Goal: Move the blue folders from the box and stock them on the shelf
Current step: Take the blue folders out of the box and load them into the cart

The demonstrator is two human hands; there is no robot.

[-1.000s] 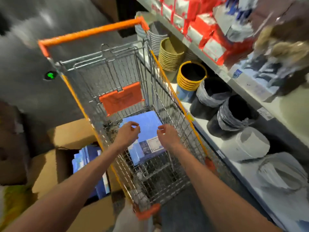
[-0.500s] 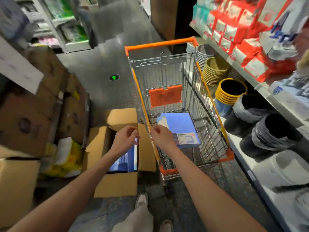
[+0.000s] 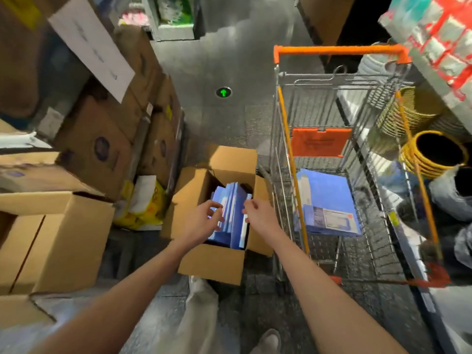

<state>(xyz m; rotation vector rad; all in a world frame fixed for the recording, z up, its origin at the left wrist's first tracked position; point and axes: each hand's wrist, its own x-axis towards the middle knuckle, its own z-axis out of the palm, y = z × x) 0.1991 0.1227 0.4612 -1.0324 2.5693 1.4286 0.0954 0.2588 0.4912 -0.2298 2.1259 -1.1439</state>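
Observation:
An open cardboard box (image 3: 212,261) stands on the floor in front of me, with several blue folders (image 3: 233,208) upright inside it. My left hand (image 3: 203,222) is over the left of the stack, its spread fingers touching the folder tops. My right hand (image 3: 256,214) is at the stack's right edge, fingers loosely curled and holding nothing that I can see. More blue folders (image 3: 328,195) lie flat in the shopping cart (image 3: 339,51) to the right of the box.
Stacked cardboard boxes (image 3: 51,241) fill the left side of the aisle. Right of the cart, a shelf unit (image 3: 431,305) holds yellow baskets (image 3: 434,152) and wrapped black pots, with red packs above. A green arrow marker (image 3: 223,92) shows on the grey floor ahead.
My view and both hands swung left from the cart to the box. The hands, which were over the folders in the cart, are now at the folders in the box.

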